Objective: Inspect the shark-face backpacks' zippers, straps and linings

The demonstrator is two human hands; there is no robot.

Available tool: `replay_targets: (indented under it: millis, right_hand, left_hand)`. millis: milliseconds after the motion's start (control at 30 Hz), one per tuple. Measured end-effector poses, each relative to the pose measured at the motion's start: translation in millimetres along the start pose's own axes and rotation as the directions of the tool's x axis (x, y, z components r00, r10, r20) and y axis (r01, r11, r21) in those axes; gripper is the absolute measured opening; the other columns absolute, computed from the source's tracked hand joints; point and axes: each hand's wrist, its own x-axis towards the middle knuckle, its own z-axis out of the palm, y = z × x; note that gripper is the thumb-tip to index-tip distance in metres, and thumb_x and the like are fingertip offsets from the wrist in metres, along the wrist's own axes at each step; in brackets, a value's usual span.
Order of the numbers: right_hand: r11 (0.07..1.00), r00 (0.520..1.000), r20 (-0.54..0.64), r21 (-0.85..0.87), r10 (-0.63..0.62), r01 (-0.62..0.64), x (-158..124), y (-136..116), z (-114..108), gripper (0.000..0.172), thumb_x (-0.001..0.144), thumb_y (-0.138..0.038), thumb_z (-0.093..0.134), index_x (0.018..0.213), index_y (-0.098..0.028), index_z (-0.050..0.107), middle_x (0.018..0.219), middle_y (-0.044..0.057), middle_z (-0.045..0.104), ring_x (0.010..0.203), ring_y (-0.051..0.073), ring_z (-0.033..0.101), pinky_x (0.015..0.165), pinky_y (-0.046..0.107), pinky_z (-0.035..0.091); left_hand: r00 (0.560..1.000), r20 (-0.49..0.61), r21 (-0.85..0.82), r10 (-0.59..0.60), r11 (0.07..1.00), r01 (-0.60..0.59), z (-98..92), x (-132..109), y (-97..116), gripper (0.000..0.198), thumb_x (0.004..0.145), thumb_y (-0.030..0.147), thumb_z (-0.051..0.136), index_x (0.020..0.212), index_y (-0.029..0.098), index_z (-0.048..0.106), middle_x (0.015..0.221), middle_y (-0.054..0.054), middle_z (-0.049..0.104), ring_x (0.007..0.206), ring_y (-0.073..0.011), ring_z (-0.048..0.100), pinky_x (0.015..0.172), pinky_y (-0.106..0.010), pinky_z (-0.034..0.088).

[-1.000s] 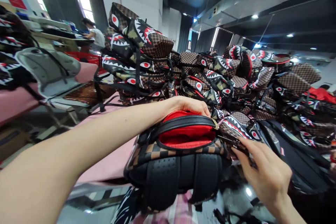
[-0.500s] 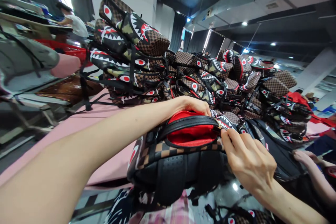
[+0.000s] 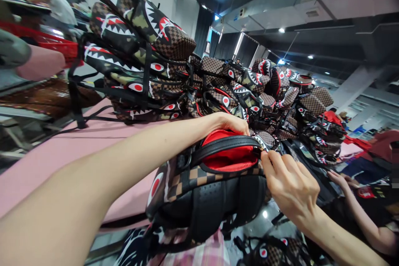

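A checkered backpack [image 3: 183, 181] with black straps stands before me, its top opening showing a red lining [image 3: 230, 158]. A black carry handle [image 3: 226, 144] arches across that opening. My left hand [image 3: 235, 124] reaches over to the far side of the opening and holds the bag's edge there; its fingertips are hidden behind the bag. At the right end of the opening, my right hand [image 3: 291, 181] is closed, with thumb and forefinger pinching the zipper pull [image 3: 261, 148]. A shark-eye print [image 3: 155, 188] shows on the bag's left side.
Stacked shark-print backpacks [image 3: 140, 70] rise behind on the pink table [image 3: 77, 149], with more piled to the right [image 3: 255, 87]. A co-worker's hand [image 3: 338, 178] rests on a black bag at right. More bags [image 3: 268, 253] lie low in front. Another person [image 3: 62, 10] sits far left.
The view has shifted, so the background stacks sit further left and slightly higher. Both hands keep their places on the backpack, which is tilted slightly differently. The co-worker's forearm shows more.
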Motion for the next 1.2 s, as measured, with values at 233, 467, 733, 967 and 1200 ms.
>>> replay_targets:
  millis: [233,467,733,967,1200]
  right_hand:
    - [1.000,0.998,0.066,-0.019,-0.011,0.012,0,1,0,0.020,0.085,-0.008,0.045,0.094,-0.013,0.062,0.079,0.004,0.063,0.067,0.014,0.044,0.060,0.030,0.029]
    - [1.000,0.999,0.053,-0.013,0.005,-0.004,0,-1,3,0.019,0.086,-0.008,0.046,0.091,-0.013,0.063,0.077,0.004,0.062,0.065,0.014,0.044,0.058,0.030,0.026]
    - [0.999,0.999,0.049,0.029,0.021,-0.022,1,-5,6,0.018,0.084,-0.007,0.046,0.087,-0.011,0.063,0.070,0.005,0.057,0.065,0.016,0.041,0.058,0.031,0.025]
    - [0.994,0.997,0.073,0.101,0.026,-0.033,-1,5,2,0.021,0.085,-0.009,0.044,0.081,-0.015,0.064,0.070,0.004,0.057,0.066,0.016,0.042,0.061,0.029,0.029]
    - [0.996,0.991,0.127,0.077,0.034,-0.044,-2,6,6,0.019,0.086,-0.012,0.045,0.088,-0.015,0.063,0.074,0.004,0.058,0.068,0.016,0.043,0.062,0.028,0.030]
  left_hand:
    - [0.999,-0.004,-0.002,0.041,0.999,-0.041,-0.8,-3,2,0.017,0.055,0.006,0.053,0.060,0.012,0.068,0.051,0.002,0.060,0.056,-0.0123,0.050,0.059,-0.024,0.043]
    - [0.999,-0.001,0.000,0.046,0.999,-0.046,-0.6,-1,1,0.016,0.056,0.008,0.053,0.060,0.013,0.068,0.049,0.002,0.059,0.057,-0.0134,0.051,0.064,-0.027,0.045]
    - [1.000,-0.007,-0.020,0.005,1.000,-0.005,-0.3,-3,2,0.014,0.056,0.012,0.058,0.064,0.012,0.069,0.052,0.001,0.062,0.056,-0.0134,0.052,0.064,-0.027,0.046]
    - [1.000,0.001,-0.016,0.006,1.000,-0.006,1.7,-5,4,0.011,0.057,0.015,0.061,0.063,0.012,0.069,0.051,0.001,0.061,0.052,-0.0118,0.049,0.060,-0.026,0.045]
    - [0.999,-0.035,0.013,-0.011,1.000,0.012,1.3,-7,8,0.013,0.059,0.017,0.060,0.064,0.011,0.070,0.052,0.000,0.062,0.053,-0.0116,0.049,0.057,-0.023,0.043]
